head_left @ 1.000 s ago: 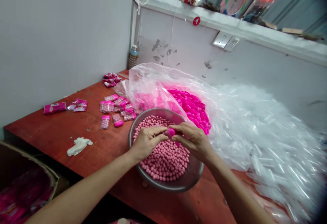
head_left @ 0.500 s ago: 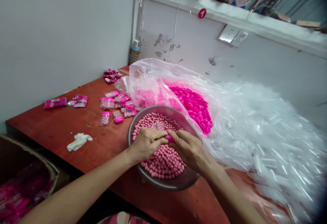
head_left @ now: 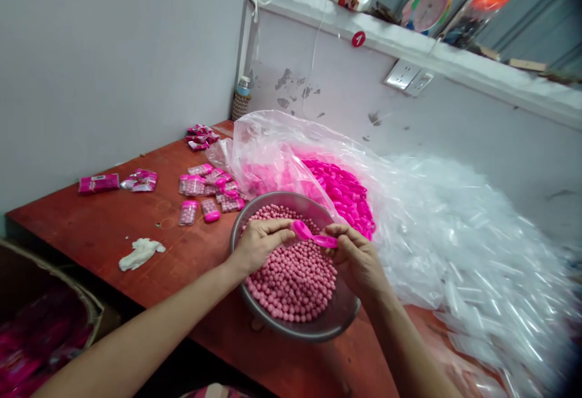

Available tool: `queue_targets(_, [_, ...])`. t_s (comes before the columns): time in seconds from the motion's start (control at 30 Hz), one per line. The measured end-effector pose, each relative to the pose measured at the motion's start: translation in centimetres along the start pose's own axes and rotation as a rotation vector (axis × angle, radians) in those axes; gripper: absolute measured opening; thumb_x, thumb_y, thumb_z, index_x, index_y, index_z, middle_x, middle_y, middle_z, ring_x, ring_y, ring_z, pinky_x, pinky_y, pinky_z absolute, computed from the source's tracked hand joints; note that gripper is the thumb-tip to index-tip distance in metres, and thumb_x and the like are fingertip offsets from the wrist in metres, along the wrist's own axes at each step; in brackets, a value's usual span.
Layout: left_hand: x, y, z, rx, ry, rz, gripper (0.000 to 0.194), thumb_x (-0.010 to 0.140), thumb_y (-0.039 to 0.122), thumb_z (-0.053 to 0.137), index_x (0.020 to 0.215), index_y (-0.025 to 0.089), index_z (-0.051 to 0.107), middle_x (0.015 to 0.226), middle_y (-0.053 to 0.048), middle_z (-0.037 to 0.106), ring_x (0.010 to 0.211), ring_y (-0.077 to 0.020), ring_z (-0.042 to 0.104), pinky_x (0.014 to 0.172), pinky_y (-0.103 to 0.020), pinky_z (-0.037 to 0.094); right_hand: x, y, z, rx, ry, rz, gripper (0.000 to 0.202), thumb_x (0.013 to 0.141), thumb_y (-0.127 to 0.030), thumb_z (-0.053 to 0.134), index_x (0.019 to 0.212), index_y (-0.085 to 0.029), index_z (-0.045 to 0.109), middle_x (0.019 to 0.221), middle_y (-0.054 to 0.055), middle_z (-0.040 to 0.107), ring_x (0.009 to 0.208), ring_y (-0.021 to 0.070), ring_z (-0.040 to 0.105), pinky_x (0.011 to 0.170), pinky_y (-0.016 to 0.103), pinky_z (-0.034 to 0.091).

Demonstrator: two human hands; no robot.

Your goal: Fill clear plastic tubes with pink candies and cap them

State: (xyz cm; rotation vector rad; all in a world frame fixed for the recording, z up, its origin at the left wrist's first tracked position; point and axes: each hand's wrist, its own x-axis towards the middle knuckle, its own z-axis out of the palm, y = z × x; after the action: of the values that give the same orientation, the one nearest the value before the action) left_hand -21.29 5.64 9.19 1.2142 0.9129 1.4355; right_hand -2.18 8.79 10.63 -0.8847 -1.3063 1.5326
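Over the bowl, my left hand [head_left: 259,245] pinches one end of a bright pink hinged cap [head_left: 302,230]. The fingers of my right hand [head_left: 359,260] grip its other half. The cap is spread open, its two oval parts joined at a narrow hinge. Below lies a grey metal bowl [head_left: 297,332] with many round pink candies [head_left: 295,283] in it. Just behind the bowl, loose pink caps [head_left: 341,189] spill out of a clear plastic bag [head_left: 273,122].
Small filled containers with pink caps [head_left: 188,212] lie left of the bowl on the red table [head_left: 91,228]. Pink packets [head_left: 99,183] and a crumpled white piece [head_left: 141,253] are farther left. Clear empty containers [head_left: 491,252] heap up at right. A cardboard box [head_left: 97,313] stands lower left.
My hands have moved apart a little, my right hand to the right. The pink cap, mostly hidden between my fingers before, now shows opened out. The view has shifted slightly.
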Motion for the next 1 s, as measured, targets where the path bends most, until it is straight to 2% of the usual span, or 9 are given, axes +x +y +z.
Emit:
queue_targets(0.13, [-0.3, 0.3, 0.2, 0.128, -0.074, 0.085, 0.021, 0.074, 0.022, 0.061, 0.092, 0.02, 0.071, 0.089, -0.004, 0.071, 0.086, -0.0213, 0.062, 0.077, -0.028, 0.047, 0.4, -0.9, 1.4, 0.007, -0.119, 0.073, 0.031, 0.076, -0.048, 0.056, 0.086, -0.02, 0.063, 0.096, 0.006, 0.063, 0.085, 0.0198, 0.06, 0.07, 0.034, 0.052])
queue_targets(0.23, [-0.4, 0.4, 0.3, 0.154, -0.072, 0.111, 0.021, 0.075, 0.021, 0.06, 0.093, 0.021, 0.071, 0.09, -0.004, 0.071, 0.09, -0.0217, 0.061, 0.081, -0.028, 0.045, 0.4, -1.1, 2.4, 0.066, -0.175, 0.153, 0.03, 0.078, -0.044, 0.055, 0.091, -0.018, 0.063, 0.102, 0.008, 0.063, 0.089, 0.0207, 0.06, 0.074, 0.038, 0.051])
queue_targets(0.33, [-0.4, 0.2, 0.2, 0.175, -0.061, 0.113, 0.022, 0.076, 0.023, 0.06, 0.095, 0.023, 0.07, 0.091, -0.004, 0.071, 0.088, -0.0211, 0.062, 0.079, -0.027, 0.045, 0.3, -1.1, 3.1, 0.13, -0.143, 0.244, 0.025, 0.074, -0.035, 0.063, 0.093, -0.019, 0.063, 0.095, 0.006, 0.065, 0.083, 0.0193, 0.062, 0.074, 0.039, 0.052])
queue_targets(0.5, [-0.4, 0.2, 0.0, 0.304, -0.019, 0.18, 0.02, 0.075, 0.023, 0.061, 0.093, 0.024, 0.071, 0.082, -0.003, 0.072, 0.077, -0.0192, 0.062, 0.072, -0.026, 0.045, 0.4, -0.9, 3.6, 0.181, -0.062, 0.332, 0.024, 0.064, -0.026, 0.072, 0.084, -0.018, 0.063, 0.081, 0.004, 0.067, 0.074, 0.0187, 0.063, 0.073, 0.041, 0.052])
queue_targets(0.67, [-0.7, 0.7, -0.1, 0.342, 0.0, 0.184, 0.019, 0.076, 0.021, 0.059, 0.09, 0.024, 0.072, 0.085, -0.003, 0.071, 0.084, -0.0207, 0.062, 0.079, -0.028, 0.044, 0.8, -0.1, 4.2, 0.204, -0.049, 0.296, 0.016, 0.064, -0.026, 0.071, 0.068, -0.017, 0.059, 0.069, 0.001, 0.065, 0.066, 0.0169, 0.062, 0.067, 0.037, 0.054])
queue_targets(0.8, [-0.6, 0.3, 0.1, 0.27, 0.034, 0.12, 0.019, 0.076, 0.022, 0.058, 0.089, 0.021, 0.072, 0.087, -0.003, 0.071, 0.085, -0.0216, 0.063, 0.079, -0.029, 0.045, 2.0, 0.0, 4.3, 0.159, -0.093, 0.314, 0.016, 0.068, -0.029, 0.067, 0.077, -0.019, 0.059, 0.071, 0.0, 0.065, 0.063, 0.0147, 0.062, 0.067, 0.034, 0.053])
queue_targets(0.9, [1.0, -0.1, -0.4, 0.123, 0.122, 0.062, 0.024, 0.075, 0.024, 0.059, 0.096, 0.017, 0.069, 0.095, -0.005, 0.07, 0.089, -0.022, 0.062, 0.082, -0.03, 0.046, 3.6, -0.3, 3.8, 0.076, -0.109, 0.299, 0.025, 0.07, -0.04, 0.065, 0.086, -0.022, 0.059, 0.078, 0.0, 0.065, 0.066, 0.0147, 0.063, 0.066, 0.033, 0.053])
queue_targets(1.0, [4.2, 0.1, -2.8, -0.029, 0.286, 0.04, 0.032, 0.074, 0.028, 0.061, 0.102, 0.013, 0.066, 0.1, -0.007, 0.069, 0.092, -0.0225, 0.062, 0.085, -0.034, 0.046, 5.1, -0.6, 2.9, -0.157, -0.091, 0.156, 0.029, 0.074, -0.047, 0.059, 0.09, -0.022, 0.059, 0.09, 0.002, 0.064, 0.076, 0.0154, 0.062, 0.067, 0.03, 0.051])
